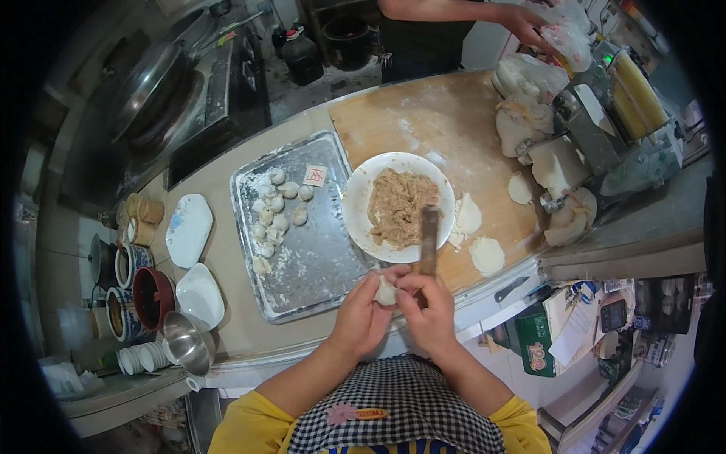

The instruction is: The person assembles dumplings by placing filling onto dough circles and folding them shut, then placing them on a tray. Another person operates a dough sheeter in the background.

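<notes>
Between my two hands, just over the counter's front edge, is a pale dough dumpling (385, 290). My left hand (360, 312) cups it from the left, and the fingers of my right hand (426, 301) pinch its edge. My right hand also keeps hold of a flat filling spatula (429, 232), whose blade points away over the bowl rim. Ahead stands a white bowl (351, 221) of minced filling (400, 207). Left of it, a floured metal tray (317, 278) bears several finished dumplings (277, 203) and a paper tag (315, 175) with writing.
Dough wrappers (487, 256) lie right of the bowl on the wooden board (374, 125). A dough-rolling machine (590, 136) stands at the right. White dishes (189, 231), a steel bowl (187, 343) and jars (133, 264) are left. Across the counter, another person's hand (524, 25) handles plastic bags.
</notes>
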`<control>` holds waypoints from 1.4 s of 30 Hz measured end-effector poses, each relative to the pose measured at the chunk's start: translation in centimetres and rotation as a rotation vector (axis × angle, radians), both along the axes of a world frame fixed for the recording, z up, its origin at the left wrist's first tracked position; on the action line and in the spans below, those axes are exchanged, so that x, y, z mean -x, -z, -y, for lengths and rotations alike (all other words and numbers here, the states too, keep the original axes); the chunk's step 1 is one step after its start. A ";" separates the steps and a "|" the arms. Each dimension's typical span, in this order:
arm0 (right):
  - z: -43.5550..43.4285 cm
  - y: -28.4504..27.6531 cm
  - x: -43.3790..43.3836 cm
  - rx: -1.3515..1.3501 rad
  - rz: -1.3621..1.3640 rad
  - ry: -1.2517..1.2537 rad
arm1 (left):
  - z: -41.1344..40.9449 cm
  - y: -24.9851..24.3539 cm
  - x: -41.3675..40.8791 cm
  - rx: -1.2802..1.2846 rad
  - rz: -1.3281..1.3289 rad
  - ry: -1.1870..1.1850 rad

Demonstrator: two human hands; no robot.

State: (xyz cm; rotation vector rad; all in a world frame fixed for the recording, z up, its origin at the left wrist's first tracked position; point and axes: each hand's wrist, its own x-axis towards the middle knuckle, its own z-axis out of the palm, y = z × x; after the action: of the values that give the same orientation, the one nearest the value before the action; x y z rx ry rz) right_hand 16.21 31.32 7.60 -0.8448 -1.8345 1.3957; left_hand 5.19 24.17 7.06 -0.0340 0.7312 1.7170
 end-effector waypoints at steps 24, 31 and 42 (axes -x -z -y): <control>1.3 -1.0 -4.5 0.036 0.254 -0.421 | 5.3 -2.6 2.8 0.174 -1.244 0.559; 1.9 0.9 -4.0 -0.038 0.280 -0.432 | 6.8 -1.1 3.0 0.207 -1.625 0.525; -12.0 7.9 -9.5 -0.487 0.854 0.175 | 8.2 -0.2 11.9 0.691 -2.027 0.527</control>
State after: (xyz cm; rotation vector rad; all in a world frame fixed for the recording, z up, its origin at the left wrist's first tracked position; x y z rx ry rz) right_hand 25.69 43.29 -0.28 -1.4084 -2.4821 0.4209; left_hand -6.69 15.95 7.23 1.4267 2.3947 0.3727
